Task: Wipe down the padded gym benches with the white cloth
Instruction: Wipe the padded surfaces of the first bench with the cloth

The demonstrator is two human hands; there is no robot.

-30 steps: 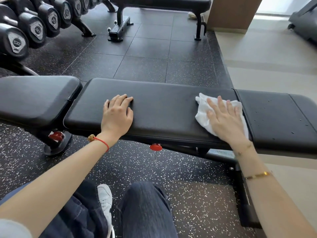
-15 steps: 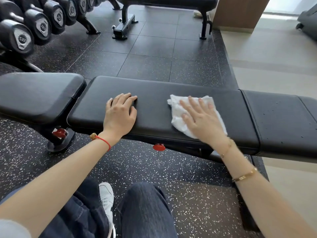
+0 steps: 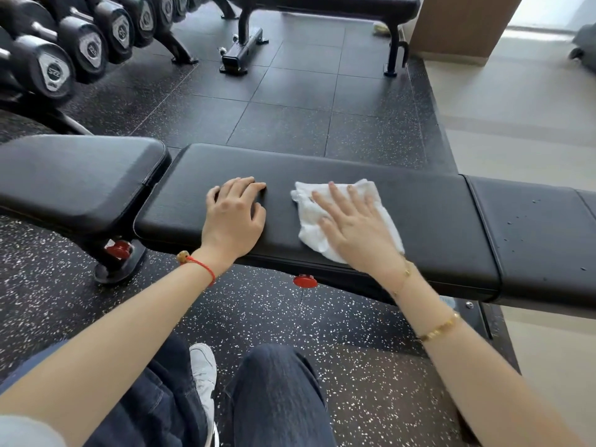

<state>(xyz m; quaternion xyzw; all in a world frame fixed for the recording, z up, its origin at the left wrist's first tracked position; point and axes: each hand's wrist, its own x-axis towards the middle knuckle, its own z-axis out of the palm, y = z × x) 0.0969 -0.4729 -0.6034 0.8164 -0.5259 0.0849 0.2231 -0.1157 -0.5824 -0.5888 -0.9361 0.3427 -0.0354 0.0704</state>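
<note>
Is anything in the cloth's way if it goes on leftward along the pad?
Yes. The left hand lies flat on the long bench pad, just left of the white cloth under the right hand.

Two hands rest on the near bench: the left hand and the right hand. One white cloth lies under the right hand. Three pads show on this bench: a left pad, the middle one and a right pad. A second bench stands farther back. Two red knobs show, one at the left and one under the middle. The dumbbell rack shows at least five dumbbell ends. One white shoe is visible, and two gold bracelets and one red string.
</note>
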